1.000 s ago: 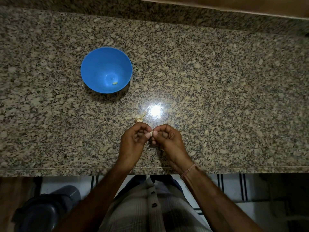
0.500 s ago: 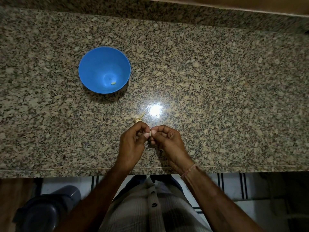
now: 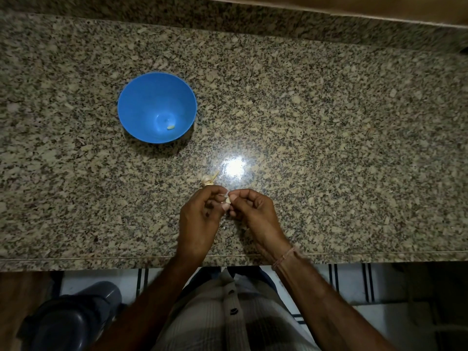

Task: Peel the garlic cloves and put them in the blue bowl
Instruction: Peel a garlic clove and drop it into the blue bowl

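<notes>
A pale garlic clove (image 3: 227, 200) is pinched between the fingertips of my left hand (image 3: 200, 219) and my right hand (image 3: 255, 216), just above the granite counter near its front edge. Both hands have their fingers curled round it. Just beyond my left hand, the rest of the garlic bulb (image 3: 207, 180) with its dry stem lies on the counter. The blue bowl (image 3: 141, 97) stands farther back on the left, with one peeled clove (image 3: 170, 127) at its bottom.
The granite counter (image 3: 329, 122) stretches wide to the right and back to a raised granite ledge. A bright light reflection sits just past the bulb. Below the counter's front edge a dark round bin (image 3: 71, 323) stands on the floor at the left.
Both hands stay together on the clove with only slight finger movement. The view has shifted a little, so bowl and hands sit marginally lower and to the left in the picture.
</notes>
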